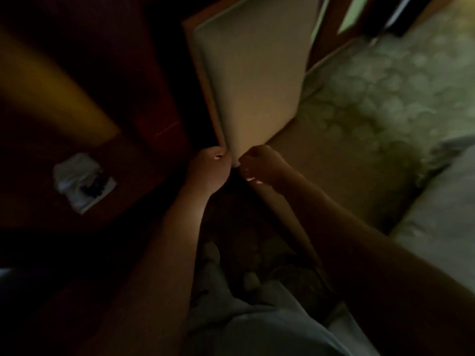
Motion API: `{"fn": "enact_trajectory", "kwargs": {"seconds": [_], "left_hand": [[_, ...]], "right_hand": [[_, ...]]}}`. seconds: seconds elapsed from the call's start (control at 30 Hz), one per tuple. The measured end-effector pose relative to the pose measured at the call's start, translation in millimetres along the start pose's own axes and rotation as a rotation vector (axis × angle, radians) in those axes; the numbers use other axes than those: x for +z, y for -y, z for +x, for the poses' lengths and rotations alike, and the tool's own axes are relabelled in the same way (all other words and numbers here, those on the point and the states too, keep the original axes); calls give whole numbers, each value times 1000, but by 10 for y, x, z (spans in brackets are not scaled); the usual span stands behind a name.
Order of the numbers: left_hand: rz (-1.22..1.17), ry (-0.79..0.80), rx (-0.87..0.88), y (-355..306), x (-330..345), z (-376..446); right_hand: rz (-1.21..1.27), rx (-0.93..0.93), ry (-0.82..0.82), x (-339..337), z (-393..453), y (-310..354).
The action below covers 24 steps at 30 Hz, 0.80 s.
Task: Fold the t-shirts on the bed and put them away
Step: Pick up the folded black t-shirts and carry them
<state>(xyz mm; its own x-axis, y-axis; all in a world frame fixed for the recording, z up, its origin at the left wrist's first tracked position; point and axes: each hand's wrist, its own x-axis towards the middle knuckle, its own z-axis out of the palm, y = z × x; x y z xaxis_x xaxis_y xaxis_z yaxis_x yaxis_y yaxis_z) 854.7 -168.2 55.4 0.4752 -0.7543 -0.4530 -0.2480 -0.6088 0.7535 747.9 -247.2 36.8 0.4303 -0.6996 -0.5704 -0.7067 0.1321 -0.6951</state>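
Observation:
The room is dim and the view is blurred. My left hand point(210, 168) and my right hand point(262, 163) meet at the lower corner of a tall beige panel point(257, 80) with a wooden frame, which looks like a cupboard door. The fingers of both hands are curled at that corner, the left on its edge and the right just beside it. A crumpled white cloth with a dark print point(82, 181), perhaps a t-shirt, lies on a dark wooden surface at the left. The bed point(380, 98) with a green patterned cover is at the right.
A pale grey cloth or pillow point(447, 201) lies on the bed's right side. A yellowish shape point(46, 93) stands at the far left. My legs in light trousers point(257, 317) and the dark floor are below, between the bed and the dark furniture.

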Motion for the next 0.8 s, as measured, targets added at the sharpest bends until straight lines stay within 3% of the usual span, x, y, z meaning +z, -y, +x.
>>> {"fn": "enact_trajectory", "kwargs": {"seconds": [0.4, 0.57, 0.8], "left_hand": [[251, 322, 207, -1176, 927, -35], [287, 468, 355, -1564, 1484, -43], [350, 680, 417, -1941, 2461, -430]], "right_hand": [[395, 141, -395, -1156, -547, -583], [491, 232, -622, -1527, -822, -1067], [684, 339, -875, -2015, -1364, -1846]]}}
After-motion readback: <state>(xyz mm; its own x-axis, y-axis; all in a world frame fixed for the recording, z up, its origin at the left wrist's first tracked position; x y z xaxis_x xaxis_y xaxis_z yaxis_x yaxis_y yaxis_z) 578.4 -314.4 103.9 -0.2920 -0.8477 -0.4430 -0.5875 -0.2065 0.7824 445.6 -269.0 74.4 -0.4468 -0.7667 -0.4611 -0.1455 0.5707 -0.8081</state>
